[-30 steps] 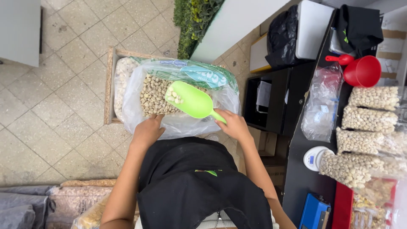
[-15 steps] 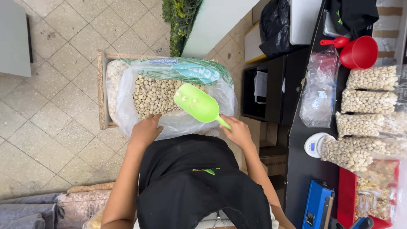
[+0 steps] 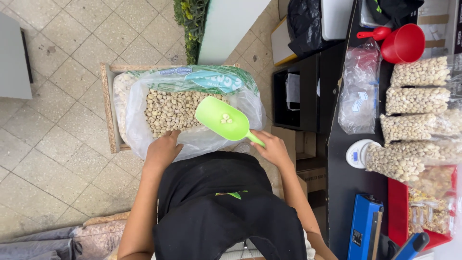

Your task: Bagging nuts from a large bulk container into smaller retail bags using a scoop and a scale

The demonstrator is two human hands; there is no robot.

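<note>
A big clear plastic sack [image 3: 144, 120] full of pale nuts [image 3: 171, 108] sits open on a wooden crate [image 3: 107, 108] in front of me. My left hand [image 3: 162, 149] rests on the sack's near rim and holds it. My right hand [image 3: 273, 148] grips the handle of a lime-green scoop [image 3: 224, 118], held level over the sack's right side. A few nuts lie in the scoop's bowl.
On the dark counter [image 3: 344, 188] to my right lie several filled bags of nuts [image 3: 416, 98], a loose clear bag [image 3: 358, 91], a small white scale [image 3: 355, 153], a red funnel [image 3: 404, 42], a blue tool [image 3: 365, 226] and a red tray [image 3: 399, 207]. Cardboard boxes [image 3: 301, 159] stand below. The floor is tiled.
The scoop has stayed over the sack's right side and now sits level with a few nuts showing in its bowl. Both hands keep their hold. My view has shifted slightly.
</note>
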